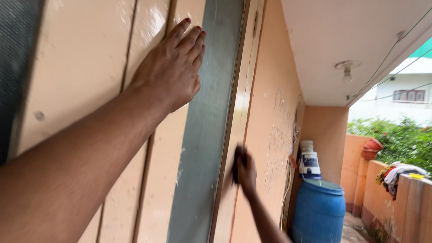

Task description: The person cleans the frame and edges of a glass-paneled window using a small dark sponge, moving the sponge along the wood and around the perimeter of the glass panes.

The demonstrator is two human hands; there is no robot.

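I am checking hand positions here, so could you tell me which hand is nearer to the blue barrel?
Right. The right hand presses a dark pad low on the door frame, just left of the blue barrel. The left hand lies flat, high on the door panel, farther away.

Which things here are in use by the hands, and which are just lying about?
In use:
- left hand, flat on the door
- right hand, pressing a dark pad on the door frame

Lying about:
- blue barrel
- white bucket behind it
- clay pots on the parapet
- clothes over the parapet
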